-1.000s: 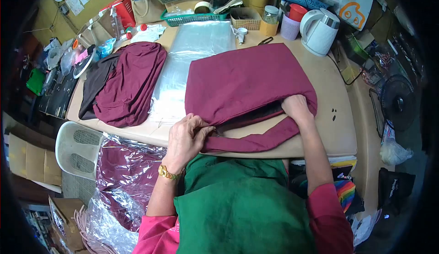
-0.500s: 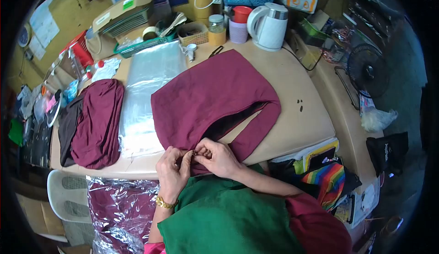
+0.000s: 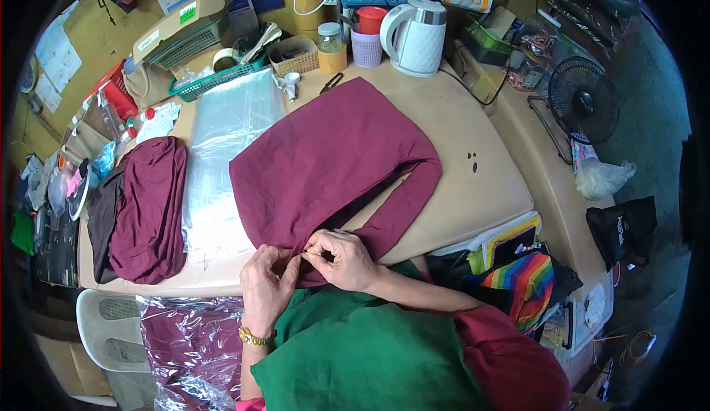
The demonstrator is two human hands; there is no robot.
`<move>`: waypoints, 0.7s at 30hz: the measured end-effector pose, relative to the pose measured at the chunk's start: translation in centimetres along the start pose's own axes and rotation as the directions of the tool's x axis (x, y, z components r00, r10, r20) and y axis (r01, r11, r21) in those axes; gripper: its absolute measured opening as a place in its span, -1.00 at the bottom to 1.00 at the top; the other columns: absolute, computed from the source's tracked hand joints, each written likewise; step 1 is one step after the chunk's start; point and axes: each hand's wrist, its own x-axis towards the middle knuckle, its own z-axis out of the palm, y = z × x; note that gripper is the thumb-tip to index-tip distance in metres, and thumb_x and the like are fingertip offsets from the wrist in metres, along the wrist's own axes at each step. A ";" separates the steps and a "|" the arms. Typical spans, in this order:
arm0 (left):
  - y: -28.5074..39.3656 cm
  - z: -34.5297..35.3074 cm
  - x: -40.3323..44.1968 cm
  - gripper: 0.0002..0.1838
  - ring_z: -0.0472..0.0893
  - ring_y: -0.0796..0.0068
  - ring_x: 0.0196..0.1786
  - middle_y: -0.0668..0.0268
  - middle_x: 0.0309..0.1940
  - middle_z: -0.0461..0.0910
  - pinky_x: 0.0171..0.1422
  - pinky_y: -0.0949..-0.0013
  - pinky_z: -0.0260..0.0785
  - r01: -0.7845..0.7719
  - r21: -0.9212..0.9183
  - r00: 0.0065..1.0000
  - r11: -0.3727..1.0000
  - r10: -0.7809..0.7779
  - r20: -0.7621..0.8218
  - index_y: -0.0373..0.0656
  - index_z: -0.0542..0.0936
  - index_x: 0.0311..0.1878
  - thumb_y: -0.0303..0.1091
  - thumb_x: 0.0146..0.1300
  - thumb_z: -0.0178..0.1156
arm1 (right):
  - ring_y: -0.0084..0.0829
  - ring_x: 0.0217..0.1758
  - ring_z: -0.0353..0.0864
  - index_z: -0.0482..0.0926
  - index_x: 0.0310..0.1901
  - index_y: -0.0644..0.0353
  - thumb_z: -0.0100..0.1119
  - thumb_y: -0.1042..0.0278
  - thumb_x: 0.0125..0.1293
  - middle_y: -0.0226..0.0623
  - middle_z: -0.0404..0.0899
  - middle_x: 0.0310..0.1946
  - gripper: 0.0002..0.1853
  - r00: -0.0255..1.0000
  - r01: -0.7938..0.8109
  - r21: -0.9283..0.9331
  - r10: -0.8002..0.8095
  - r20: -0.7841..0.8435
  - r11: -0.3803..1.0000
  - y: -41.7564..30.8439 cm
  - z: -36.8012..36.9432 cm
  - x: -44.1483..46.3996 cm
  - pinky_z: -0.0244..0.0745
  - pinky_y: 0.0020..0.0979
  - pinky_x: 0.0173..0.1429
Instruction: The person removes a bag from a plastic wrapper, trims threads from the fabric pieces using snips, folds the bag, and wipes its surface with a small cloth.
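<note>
A maroon cloth bag (image 3: 325, 145) with a wide shoulder strap lies flat on the table, its dark opening facing me. At its near edge my left hand (image 3: 268, 282) pinches the gathered cloth between thumb and fingers; a gold-coloured watch is on that wrist. Close against it, my right hand (image 3: 342, 261) is closed, thumb and forefinger holding a small thin brass-coloured piece (image 3: 311, 253) at the cloth. Its exact kind is too small to tell. The fingertips of both hands nearly meet, and they partly hide the cloth there.
Folded maroon bags (image 3: 150, 211) lie at the left beside a stack of clear plastic sleeves (image 3: 222, 167). A white kettle (image 3: 416, 40), a jar (image 3: 330, 47) and baskets line the back. A fan (image 3: 583, 102) stands right; a plastic-wrapped maroon bundle (image 3: 188, 344) sits below the table edge.
The view has shifted slightly, so the table's contents appear further left. The thin brass-coloured piece between my right fingers shows more clearly. Both hands stay at the same edge of the bag.
</note>
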 end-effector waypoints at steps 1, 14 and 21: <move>0.0 -0.1 0.0 -0.85 0.57 0.16 -0.48 0.10 -0.51 0.53 -0.36 0.22 0.39 0.001 0.024 1.000 1.000 -0.001 0.019 -0.32 0.60 -0.40 -0.46 0.11 0.38 | -0.18 -0.41 0.61 0.44 -0.41 0.21 0.30 0.53 0.16 -0.26 0.57 -0.48 -0.82 1.000 -0.019 0.011 0.019 0.005 1.000 0.0 0.1 -0.1 0.42 -0.21 -0.29; -1.8 -3.8 -0.7 -0.92 0.58 0.14 -0.48 0.08 -0.54 0.54 -0.34 0.21 0.37 0.155 0.062 0.984 0.986 -0.149 -0.094 -0.33 0.58 -0.42 -0.55 0.13 0.28 | -0.15 -0.33 0.62 0.54 -0.43 0.13 0.21 0.53 0.13 -0.26 0.63 -0.38 -0.93 0.957 0.002 -0.606 -0.177 -0.229 0.795 5.4 -11.3 4.8 0.36 -0.15 -0.20; -4.1 -6.2 -1.1 -0.92 0.59 0.12 -0.31 0.13 -0.44 0.59 -0.14 0.20 0.39 0.129 0.149 0.990 0.980 -0.137 0.043 -0.32 0.58 -0.32 -0.54 0.15 0.29 | -0.23 -0.24 0.58 0.51 -0.36 0.20 0.37 0.46 0.14 -0.28 0.56 -0.25 -0.83 0.959 -0.276 -0.613 0.259 -0.119 0.740 4.3 -18.1 2.7 0.47 -0.18 -0.12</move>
